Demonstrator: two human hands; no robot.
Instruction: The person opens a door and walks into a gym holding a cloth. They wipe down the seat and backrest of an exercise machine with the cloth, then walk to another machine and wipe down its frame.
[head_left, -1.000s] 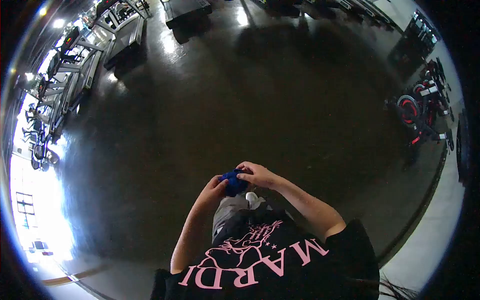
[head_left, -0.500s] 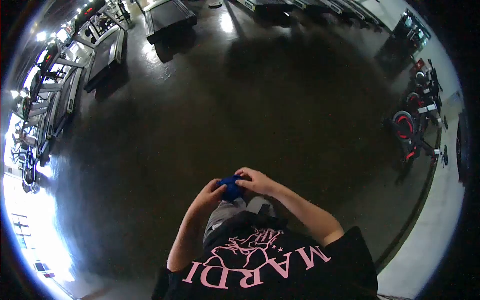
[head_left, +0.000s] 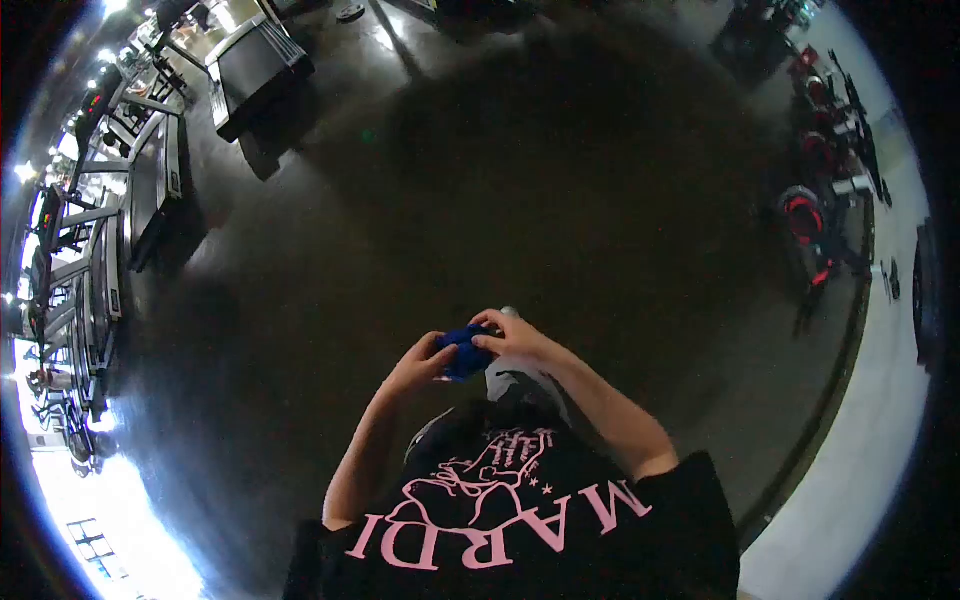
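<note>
Between both hands, in front of my waist, is a small deep-blue bundle (head_left: pixel 462 354) that looks soft and folded; its exact kind cannot be made out. My left hand (head_left: pixel 424 360) grips its left side, thumb on top. On the opposite side my right hand (head_left: pixel 505 336) holds it with curled fingers, the thumb pressing the near face. The fingers partly cover it. Below the hands are my grey trouser leg (head_left: pixel 515 380) and the black shirt (head_left: pixel 500 500) with pink print. A light shoe tip (head_left: pixel 510 312) shows just beyond my right hand.
Dark smooth floor (head_left: pixel 560 220) spreads around me. Treadmills (head_left: pixel 255 75) stand at the far left and along the left side (head_left: pixel 155 185). Exercise bikes with red-rimmed wheels (head_left: pixel 803 215) line the right, beside a white wall (head_left: pixel 850 480). Bright windows glare at lower left.
The view has turned, with the treadmills and bikes shifting in the picture. My hands still hold the blue bundle, now a little higher in view. A shoe tip has appeared beyond my right hand.
</note>
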